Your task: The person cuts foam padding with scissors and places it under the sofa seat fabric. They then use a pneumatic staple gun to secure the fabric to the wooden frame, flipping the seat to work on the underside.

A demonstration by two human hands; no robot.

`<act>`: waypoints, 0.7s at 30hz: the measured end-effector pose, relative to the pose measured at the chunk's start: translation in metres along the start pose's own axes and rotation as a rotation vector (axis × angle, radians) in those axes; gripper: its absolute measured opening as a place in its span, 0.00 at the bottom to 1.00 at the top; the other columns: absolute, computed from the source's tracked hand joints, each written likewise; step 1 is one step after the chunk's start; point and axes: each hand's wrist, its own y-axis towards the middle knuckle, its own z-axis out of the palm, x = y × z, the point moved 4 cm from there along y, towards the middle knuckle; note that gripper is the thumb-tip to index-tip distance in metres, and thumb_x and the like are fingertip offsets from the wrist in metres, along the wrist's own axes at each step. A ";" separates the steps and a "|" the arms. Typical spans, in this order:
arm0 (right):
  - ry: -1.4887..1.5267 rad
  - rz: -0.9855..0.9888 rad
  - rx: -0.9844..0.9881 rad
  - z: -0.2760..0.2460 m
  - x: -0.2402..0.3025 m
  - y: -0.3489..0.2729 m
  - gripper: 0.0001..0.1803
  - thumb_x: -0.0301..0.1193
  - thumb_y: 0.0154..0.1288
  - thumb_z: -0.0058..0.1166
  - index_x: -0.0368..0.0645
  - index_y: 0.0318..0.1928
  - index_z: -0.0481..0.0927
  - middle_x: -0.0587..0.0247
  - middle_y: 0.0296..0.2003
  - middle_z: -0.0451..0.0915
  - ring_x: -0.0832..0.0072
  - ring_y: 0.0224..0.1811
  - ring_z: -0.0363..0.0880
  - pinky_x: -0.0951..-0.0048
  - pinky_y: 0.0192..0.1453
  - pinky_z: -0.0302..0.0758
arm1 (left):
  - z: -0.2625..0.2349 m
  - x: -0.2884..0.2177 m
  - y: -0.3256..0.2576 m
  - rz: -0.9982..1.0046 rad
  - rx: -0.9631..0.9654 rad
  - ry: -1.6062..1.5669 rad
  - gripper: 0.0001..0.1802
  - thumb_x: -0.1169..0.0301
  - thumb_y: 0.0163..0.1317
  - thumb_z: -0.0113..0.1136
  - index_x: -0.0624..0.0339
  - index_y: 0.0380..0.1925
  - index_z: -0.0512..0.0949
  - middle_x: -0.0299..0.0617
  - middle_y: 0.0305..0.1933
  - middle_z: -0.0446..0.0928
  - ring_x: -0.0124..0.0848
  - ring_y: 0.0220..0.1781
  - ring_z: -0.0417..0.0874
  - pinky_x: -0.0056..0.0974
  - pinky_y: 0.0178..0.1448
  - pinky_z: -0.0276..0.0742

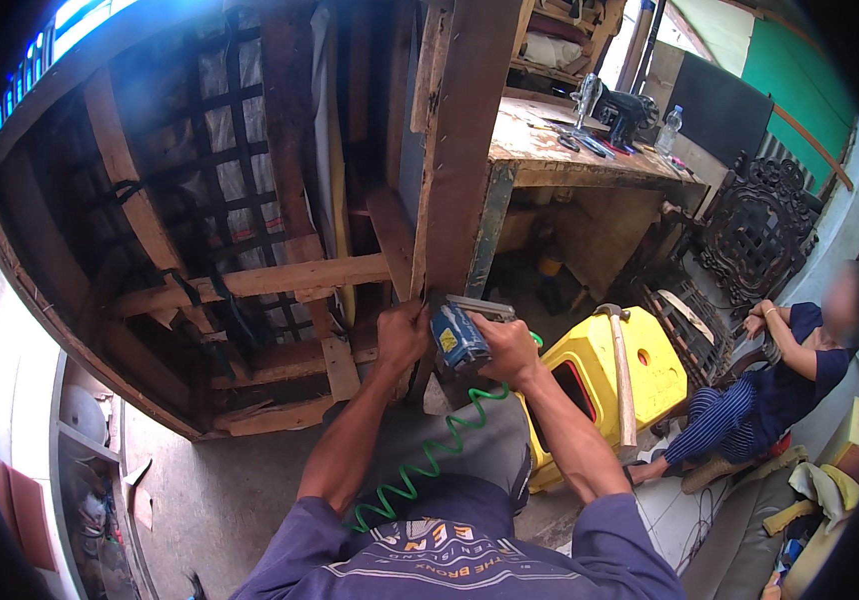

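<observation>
My right hand (508, 350) is wrapped round a blue pneumatic staple gun (458, 338), with a coiled green air hose (438, 458) hanging across my lap. The gun's front end is at the lower part of a brown-covered panel (462, 150) on an upturned sofa frame (250, 278). Close beside the gun, my left hand (403, 335) is closed at the panel's edge. What its fingers pinch is hidden. Wooden slats and black webbing straps (235, 115) show inside the frame.
To my right, a hammer (621, 375) lies on a yellow plastic stool (655, 365). A person (800, 360) sits beyond it. Behind, a workbench (600, 172) carries a sewing machine (622, 108), hand tools and a bottle (670, 130). A carved dark chair back (758, 225) stands farther right.
</observation>
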 end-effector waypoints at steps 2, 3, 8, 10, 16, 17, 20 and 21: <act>-0.026 0.000 0.037 0.006 -0.008 0.006 0.39 0.37 0.40 0.77 0.47 0.58 0.78 0.56 0.34 0.89 0.57 0.34 0.89 0.59 0.36 0.85 | -0.004 0.003 0.004 0.041 0.008 0.008 0.10 0.72 0.65 0.65 0.68 0.29 0.79 0.61 0.29 0.80 0.59 0.34 0.85 0.54 0.38 0.77; -0.023 -0.027 0.042 0.008 -0.010 0.008 0.38 0.38 0.41 0.77 0.47 0.57 0.79 0.56 0.34 0.89 0.56 0.34 0.89 0.59 0.36 0.85 | -0.006 0.004 0.005 0.063 -0.001 0.011 0.09 0.73 0.64 0.65 0.68 0.29 0.79 0.61 0.30 0.80 0.60 0.35 0.85 0.54 0.38 0.77; -0.002 0.006 0.101 0.012 -0.017 0.013 0.33 0.39 0.44 0.77 0.45 0.52 0.78 0.57 0.31 0.87 0.57 0.31 0.88 0.58 0.33 0.83 | -0.006 0.006 0.008 0.058 0.029 0.022 0.08 0.73 0.64 0.65 0.68 0.29 0.80 0.62 0.30 0.80 0.60 0.35 0.85 0.53 0.37 0.77; -0.004 -0.034 0.058 0.005 -0.014 0.016 0.33 0.38 0.44 0.77 0.45 0.51 0.78 0.57 0.31 0.87 0.57 0.31 0.88 0.58 0.33 0.83 | -0.007 0.005 0.008 0.030 0.030 0.020 0.08 0.73 0.65 0.65 0.68 0.29 0.80 0.62 0.30 0.80 0.60 0.35 0.85 0.53 0.37 0.77; 0.038 -0.039 -0.047 -0.013 -0.007 0.034 0.29 0.37 0.46 0.76 0.44 0.49 0.79 0.58 0.31 0.87 0.59 0.31 0.88 0.61 0.33 0.83 | -0.007 0.001 0.009 0.022 0.031 -0.001 0.08 0.73 0.65 0.63 0.69 0.31 0.82 0.63 0.32 0.81 0.60 0.37 0.86 0.53 0.40 0.80; 0.041 -0.069 -0.046 -0.014 -0.005 0.037 0.29 0.37 0.46 0.76 0.43 0.49 0.79 0.58 0.31 0.87 0.59 0.31 0.88 0.61 0.33 0.83 | -0.007 0.001 0.008 0.041 0.022 -0.004 0.08 0.73 0.65 0.63 0.69 0.32 0.82 0.64 0.32 0.81 0.60 0.38 0.86 0.53 0.41 0.80; 0.067 -0.150 -0.178 -0.022 0.002 0.044 0.27 0.35 0.47 0.75 0.43 0.48 0.79 0.57 0.30 0.86 0.57 0.31 0.88 0.61 0.32 0.83 | -0.005 0.004 0.008 0.065 0.013 -0.008 0.08 0.73 0.65 0.62 0.69 0.32 0.82 0.64 0.33 0.82 0.60 0.39 0.87 0.53 0.41 0.81; 0.045 -0.080 -0.176 -0.023 0.000 0.047 0.27 0.35 0.47 0.75 0.43 0.48 0.79 0.56 0.30 0.86 0.57 0.31 0.88 0.61 0.32 0.83 | -0.004 0.006 0.008 0.054 0.021 -0.005 0.08 0.73 0.65 0.62 0.69 0.33 0.82 0.64 0.33 0.82 0.60 0.39 0.87 0.53 0.41 0.81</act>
